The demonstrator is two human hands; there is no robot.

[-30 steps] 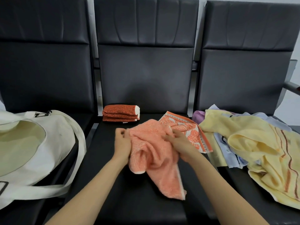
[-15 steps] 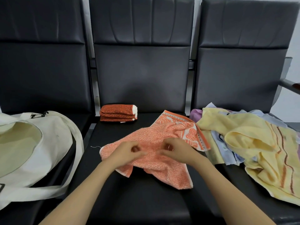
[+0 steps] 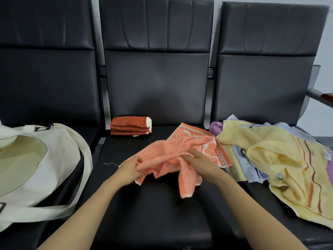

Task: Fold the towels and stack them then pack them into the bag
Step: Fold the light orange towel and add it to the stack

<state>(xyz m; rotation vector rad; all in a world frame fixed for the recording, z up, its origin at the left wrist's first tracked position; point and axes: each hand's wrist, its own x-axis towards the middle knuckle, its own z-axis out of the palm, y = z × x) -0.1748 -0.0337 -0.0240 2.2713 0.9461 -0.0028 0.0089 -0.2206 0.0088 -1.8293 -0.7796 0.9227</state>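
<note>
A light orange towel (image 3: 162, 159) lies bunched over the middle black seat (image 3: 155, 213). My left hand (image 3: 130, 167) grips its left edge and my right hand (image 3: 198, 162) grips its middle, with a flap hanging down between them. A folded dark orange towel (image 3: 130, 125) sits at the back of the same seat. An orange leaf-patterned towel (image 3: 200, 141) lies under the one I hold, toward the right. A cream tote bag (image 3: 36, 159) lies open on the left seat.
A loose pile on the right seat holds a yellow striped towel (image 3: 281, 163), pale blue cloth (image 3: 248, 165) and a bit of purple cloth (image 3: 215, 126). Three black seat backs stand behind. A metal armrest (image 3: 320, 95) juts out at the far right.
The orange towel lay spread flat on the seat half a second ago; both hands have now gathered and lifted it into a bunch, with a flap dangling.
</note>
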